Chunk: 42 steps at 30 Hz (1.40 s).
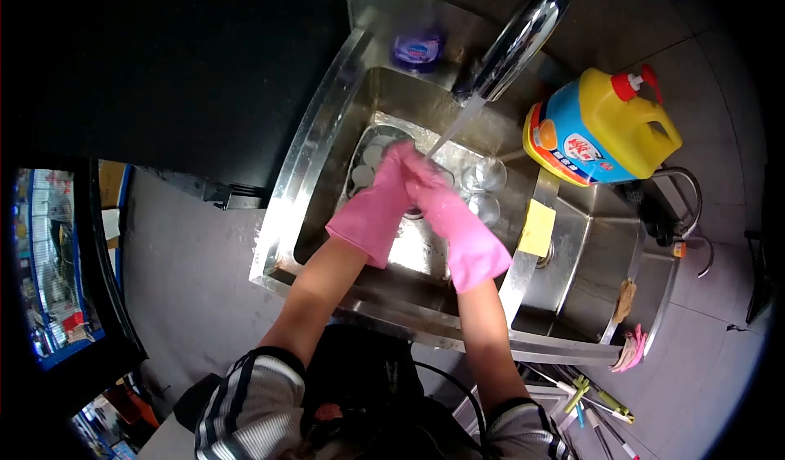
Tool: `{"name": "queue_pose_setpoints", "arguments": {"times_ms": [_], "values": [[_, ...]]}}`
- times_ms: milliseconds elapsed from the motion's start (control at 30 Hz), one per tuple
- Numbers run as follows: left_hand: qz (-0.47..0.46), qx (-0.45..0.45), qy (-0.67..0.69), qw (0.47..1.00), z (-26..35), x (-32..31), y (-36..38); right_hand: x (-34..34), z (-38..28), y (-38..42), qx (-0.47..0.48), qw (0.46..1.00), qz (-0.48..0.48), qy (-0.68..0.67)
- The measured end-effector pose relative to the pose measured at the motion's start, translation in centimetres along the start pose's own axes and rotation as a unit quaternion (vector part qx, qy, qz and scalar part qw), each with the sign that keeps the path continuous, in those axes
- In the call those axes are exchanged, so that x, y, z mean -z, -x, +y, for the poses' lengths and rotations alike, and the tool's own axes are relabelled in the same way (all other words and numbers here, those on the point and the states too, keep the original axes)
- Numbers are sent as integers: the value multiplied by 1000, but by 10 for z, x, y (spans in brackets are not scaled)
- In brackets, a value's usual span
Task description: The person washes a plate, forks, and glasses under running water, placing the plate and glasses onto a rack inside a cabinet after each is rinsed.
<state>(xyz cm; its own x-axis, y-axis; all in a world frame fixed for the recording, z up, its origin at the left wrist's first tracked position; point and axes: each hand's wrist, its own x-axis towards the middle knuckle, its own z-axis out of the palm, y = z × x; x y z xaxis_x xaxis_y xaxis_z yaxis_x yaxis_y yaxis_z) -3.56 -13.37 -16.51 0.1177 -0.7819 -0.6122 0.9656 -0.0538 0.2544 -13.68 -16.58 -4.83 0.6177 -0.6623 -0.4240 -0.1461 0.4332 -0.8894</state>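
Observation:
Both my hands wear long pink rubber gloves and meet over the left sink basin, under water running from the chrome tap. My left hand is closed against my right hand, its fingers bunched together. Anything between them is hidden by the gloves and the water. Beside my right hand, two clear glasses stand on the basin floor. To the left of my hands lie several pale round cups or glasses, partly covered by my left glove.
A yellow sponge cloth lies on the divider to the right basin. A big yellow detergent jug stands at the right. A purple bottle is behind the basin. Pink gloves hang on the front right rim.

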Motion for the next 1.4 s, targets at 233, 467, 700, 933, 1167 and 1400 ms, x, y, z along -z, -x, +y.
{"name": "queue_pose_setpoints", "arguments": {"times_ms": [233,467,700,933,1167,1400], "values": [[46,-297,-112,947,-3,-63,8,5,8,34,-16,930,127,-345],[-130,-546,-612,557,6,-113,48,46,64,3,-42,770,158,-617],[71,-162,-751,637,31,-158,103,83,92,-12,-24,802,138,-581],[-82,-215,-725,649,50,-135,104,69,63,-4,53,884,284,-367],[-165,100,-558,807,93,-99,122,22,-19,-9,61,977,189,-75],[-27,-53,-611,790,77,-96,135,-32,-45,-14,117,959,257,32]]}}
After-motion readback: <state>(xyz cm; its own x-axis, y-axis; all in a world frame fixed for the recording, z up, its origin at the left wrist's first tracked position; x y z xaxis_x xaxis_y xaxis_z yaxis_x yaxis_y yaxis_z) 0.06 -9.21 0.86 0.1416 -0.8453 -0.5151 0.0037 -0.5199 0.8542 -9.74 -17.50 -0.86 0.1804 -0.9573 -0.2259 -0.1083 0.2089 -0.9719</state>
